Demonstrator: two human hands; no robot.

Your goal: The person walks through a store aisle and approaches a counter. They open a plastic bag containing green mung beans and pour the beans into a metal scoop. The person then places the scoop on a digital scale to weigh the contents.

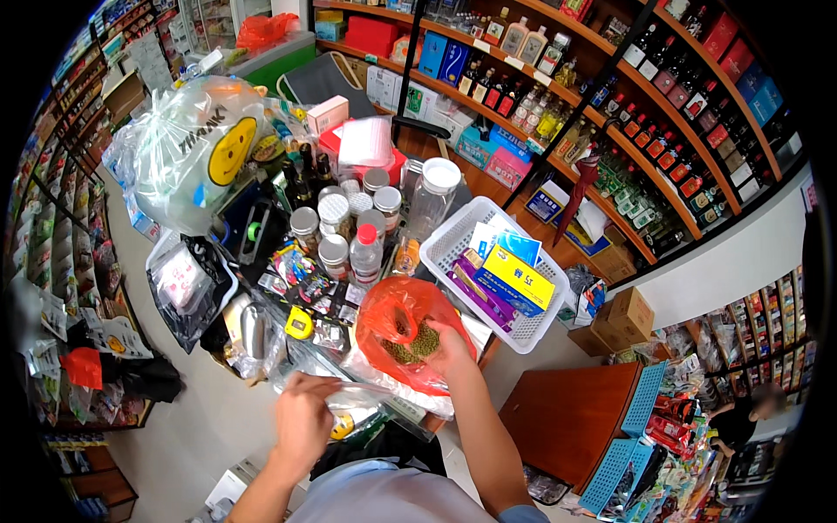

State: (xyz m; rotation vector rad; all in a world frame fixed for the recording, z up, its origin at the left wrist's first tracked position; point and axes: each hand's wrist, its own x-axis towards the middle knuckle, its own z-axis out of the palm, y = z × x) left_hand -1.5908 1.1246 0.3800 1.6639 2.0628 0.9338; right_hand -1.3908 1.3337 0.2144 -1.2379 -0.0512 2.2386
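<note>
An open red plastic bag (382, 301) holds small green beans (412, 345), which look like mung beans. My right hand (451, 350) reaches inside from the right, its fingertips against the beans; whether it grasps any is hidden. Nearer to me, my left hand (304, 412) pinches the edge of a clear plastic bag (359, 394), slightly blurred. This clear bag stretches rightward below the red one. A yellow tape measure (299, 323) lies to the left of the beans, and a second yellow round item (342, 425) shows beneath the clear plastic.
Several lidded jars (334, 256) and a red-capped bottle (366, 255) stand behind the red bag. A white plastic basket (533, 340) with boxes is at the right. A large filled plastic bag (170, 163) sits far left. Bottle shelves (582, 101) line the back; a person (742, 418) is far right.
</note>
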